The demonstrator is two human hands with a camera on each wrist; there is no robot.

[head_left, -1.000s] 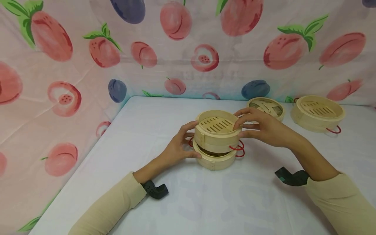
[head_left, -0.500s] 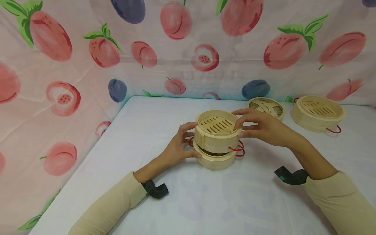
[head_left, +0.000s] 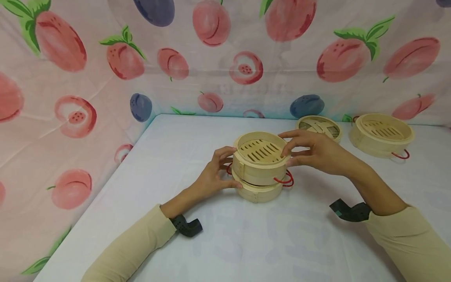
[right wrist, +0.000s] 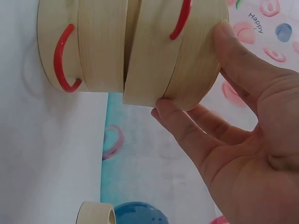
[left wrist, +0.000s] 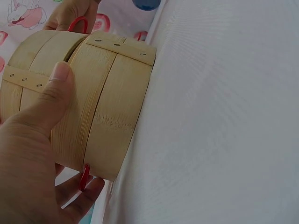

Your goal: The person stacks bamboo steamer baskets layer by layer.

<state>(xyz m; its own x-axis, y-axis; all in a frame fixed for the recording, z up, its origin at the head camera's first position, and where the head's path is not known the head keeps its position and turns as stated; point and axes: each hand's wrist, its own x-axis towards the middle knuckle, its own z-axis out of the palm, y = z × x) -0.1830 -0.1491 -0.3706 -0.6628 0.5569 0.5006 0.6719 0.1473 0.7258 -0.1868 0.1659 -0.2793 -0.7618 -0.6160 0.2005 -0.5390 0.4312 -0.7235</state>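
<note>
A bamboo steamer basket [head_left: 260, 175] with a slotted floor sits slightly tilted on a lower bamboo steamer basket [head_left: 258, 196]. A thin wedge of gap shows between them in the right wrist view. My left hand [head_left: 211, 178] holds the stack from the left, thumb across the seam in the left wrist view and other fingers behind, near a red handle [left wrist: 84, 178]. With thumb and fingers, my right hand [head_left: 318, 154] grips the upper basket's right rim. Red handles [right wrist: 59, 58] stick out on the right side of both baskets.
At the back right stands another slotted steamer basket [head_left: 373, 145] with red handles. Left of it lies a woven bamboo lid [head_left: 324, 125], partly behind my right hand. A white cloth [head_left: 169, 149] covers the table, and a peach-print curtain [head_left: 218, 86] hangs behind and at left.
The upper basket's front edge has come down toward the lower basket, so the dark gap between them has narrowed. Both hands keep nearly the same place on the stack.
</note>
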